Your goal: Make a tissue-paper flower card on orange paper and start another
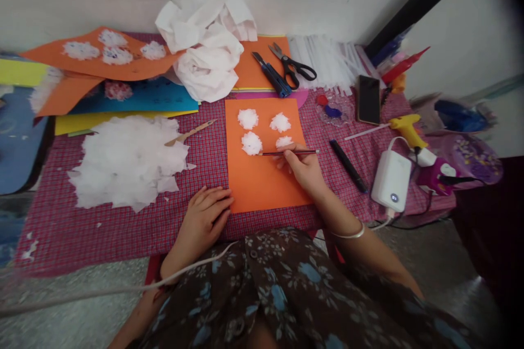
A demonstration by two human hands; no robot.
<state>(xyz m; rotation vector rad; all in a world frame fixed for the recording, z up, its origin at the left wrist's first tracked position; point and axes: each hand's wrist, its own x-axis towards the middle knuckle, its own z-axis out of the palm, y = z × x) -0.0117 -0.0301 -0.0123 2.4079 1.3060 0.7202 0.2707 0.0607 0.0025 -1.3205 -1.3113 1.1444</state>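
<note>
Head view: right hand (305, 166) pinched a thin stick (291, 152), tip at the lower-left of 4 white tufts (251, 143) on the orange sheet (262, 182); left hand (207, 212) lay flat, open, empty, on its corner, so a slipping sheet might dislodge tufts.

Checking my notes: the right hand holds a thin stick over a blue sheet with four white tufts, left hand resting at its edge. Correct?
Only the colour is wrong: the head view shows an orange sheet. The right hand holds the thin stick over its four white tufts; the left hand rests at its edge.
</note>
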